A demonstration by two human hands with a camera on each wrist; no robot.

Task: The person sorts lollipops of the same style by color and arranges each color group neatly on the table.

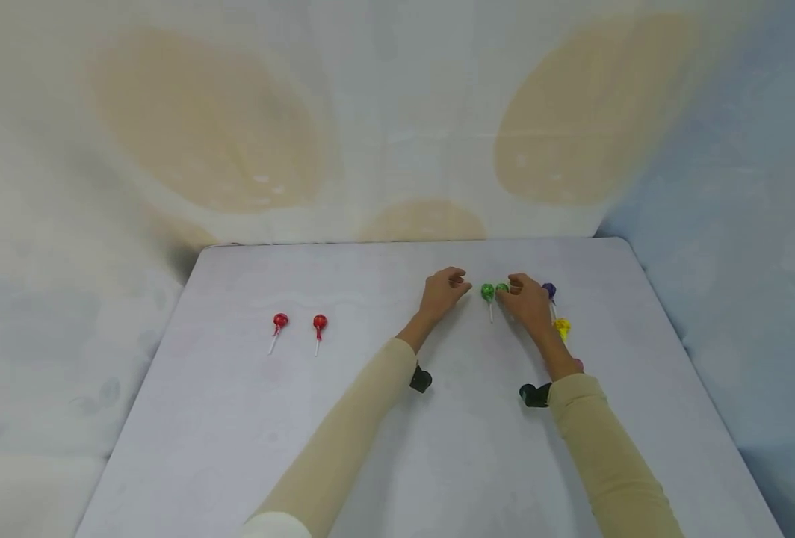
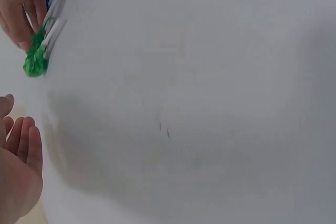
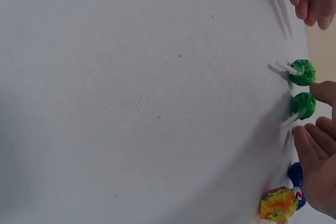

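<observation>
Two green lollipops point(image 1: 495, 291): we rest our right hand point(image 1: 528, 301) against one, fingers loosely curled, gripping nothing; our left hand point(image 1: 443, 292) lies relaxed nearby, empty.

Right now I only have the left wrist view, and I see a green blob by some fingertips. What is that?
Observer: Two green lollipops lie side by side. The right hand has its thumb and fingers either side of one.
Operator: Anything else by that hand?
Observer: A yellow lollipop and a dark blue one lie just beyond it.
Operator: What about the far left?
Observer: Two red lollipops lie on the table's left side, well away from the green ones.
</observation>
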